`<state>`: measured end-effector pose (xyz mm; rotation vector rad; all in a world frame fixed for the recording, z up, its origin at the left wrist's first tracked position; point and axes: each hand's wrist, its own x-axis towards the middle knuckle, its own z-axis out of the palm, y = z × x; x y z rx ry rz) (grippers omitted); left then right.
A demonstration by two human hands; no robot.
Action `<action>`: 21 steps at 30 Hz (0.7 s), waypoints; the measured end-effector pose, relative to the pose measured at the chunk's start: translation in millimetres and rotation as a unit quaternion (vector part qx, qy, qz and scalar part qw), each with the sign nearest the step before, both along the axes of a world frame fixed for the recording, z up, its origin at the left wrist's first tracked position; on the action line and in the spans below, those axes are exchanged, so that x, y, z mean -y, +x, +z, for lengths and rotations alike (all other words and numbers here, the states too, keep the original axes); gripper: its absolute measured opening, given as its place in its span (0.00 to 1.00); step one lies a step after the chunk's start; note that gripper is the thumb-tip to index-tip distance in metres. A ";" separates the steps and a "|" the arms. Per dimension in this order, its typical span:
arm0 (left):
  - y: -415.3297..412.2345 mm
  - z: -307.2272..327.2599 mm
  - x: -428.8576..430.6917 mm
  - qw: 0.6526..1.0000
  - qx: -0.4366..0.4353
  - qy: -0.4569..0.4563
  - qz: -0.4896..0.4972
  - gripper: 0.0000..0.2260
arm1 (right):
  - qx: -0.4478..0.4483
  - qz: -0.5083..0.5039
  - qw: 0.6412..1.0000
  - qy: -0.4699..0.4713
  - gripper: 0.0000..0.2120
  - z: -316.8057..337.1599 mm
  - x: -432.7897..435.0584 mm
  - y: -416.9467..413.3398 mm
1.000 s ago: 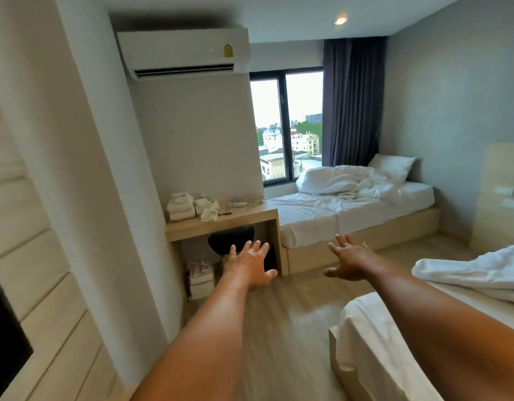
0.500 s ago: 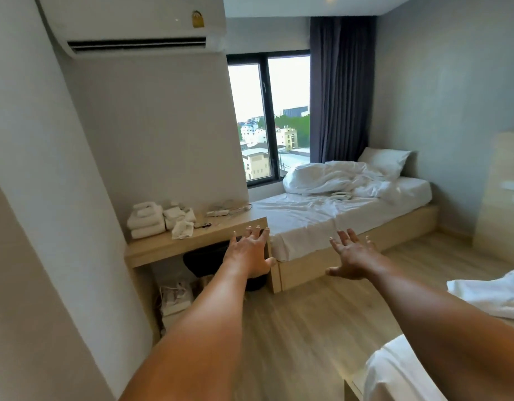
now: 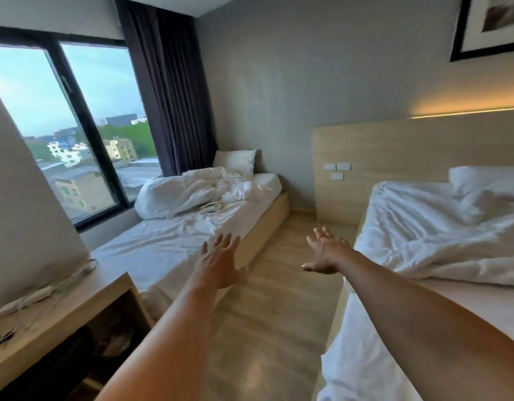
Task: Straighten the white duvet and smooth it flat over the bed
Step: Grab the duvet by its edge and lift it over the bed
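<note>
The view has been swung right; the near bed point(image 3: 362, 366) on the right is now taken in, so the approach is judged begun. Its white duvet point(image 3: 441, 227) is seen rumpled, heaped toward the headboard point(image 3: 394, 157). Left hand point(image 3: 218, 264) and right hand point(image 3: 326, 256) are held spread, nothing gripped

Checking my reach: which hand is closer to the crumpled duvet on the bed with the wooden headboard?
Right. The right hand hovers over the aisle beside that duvet; the left hand is across the aisle, by the window bed.
</note>
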<state>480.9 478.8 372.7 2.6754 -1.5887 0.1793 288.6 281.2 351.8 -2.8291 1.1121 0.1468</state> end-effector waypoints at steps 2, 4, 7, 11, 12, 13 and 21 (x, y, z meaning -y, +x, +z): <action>33.9 -11.0 45.3 1.000 0.003 -0.001 -0.030 0.39 | 0.009 -0.035 0.999 0.004 0.46 -13.3 40.2 19.5; 64.5 -23.2 87.7 0.999 -0.001 0.013 -0.051 0.39 | 0.015 -0.068 0.997 0.020 0.46 -28.0 80.3 38.6; 108.0 -34.5 148.7 0.996 -0.011 0.046 -0.077 0.40 | -0.001 -0.114 0.992 0.060 0.46 -43.1 129.1 63.3; 161.7 -30.1 234.9 0.991 -0.019 0.033 -0.132 0.39 | 0.004 -0.152 0.986 0.070 0.45 -50.2 192.1 104.3; 171.2 -32.7 252.0 0.988 -0.023 0.045 -0.145 0.39 | 0.000 -0.158 0.984 0.076 0.45 -54.0 201.8 113.0; 181.2 -37.1 269.4 0.986 -0.026 0.051 -0.158 0.39 | -0.002 -0.167 0.983 0.077 0.45 -60.0 213.4 120.8; 251.6 -55.5 444.7 0.954 -0.004 0.069 -0.292 0.42 | 0.011 -0.322 0.942 0.093 0.45 -96.8 303.3 140.2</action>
